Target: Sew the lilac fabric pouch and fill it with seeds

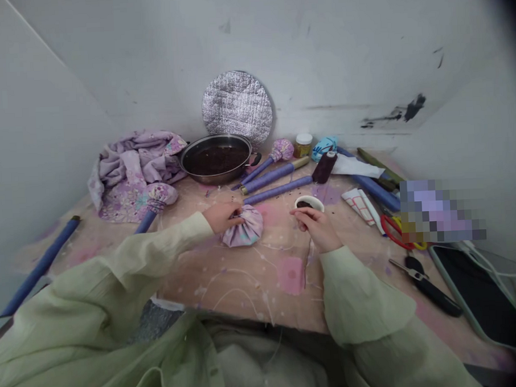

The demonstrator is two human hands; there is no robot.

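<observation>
My left hand point(227, 217) is closed on the gathered top of a small lilac cloth pouch point(245, 229) near the middle of the table. To the right, my right hand point(314, 224) has its fingers pinched together just in front of a small white bowl point(317, 201) holding dark bits. Whatever those fingertips hold is too small to make out. A blue-purple wrapped stick point(279, 190) lies behind the pouch, pointing toward a spool of dark thread point(325, 168).
A wide pan point(217, 177) of dark contents stands at the back before a round silvery pad point(237, 106). Lilac cloth point(131, 182) is heaped at the left. Red-handled scissors point(394, 233), a black-handled tool point(435, 294) and a phone point(480, 292) lie at the right.
</observation>
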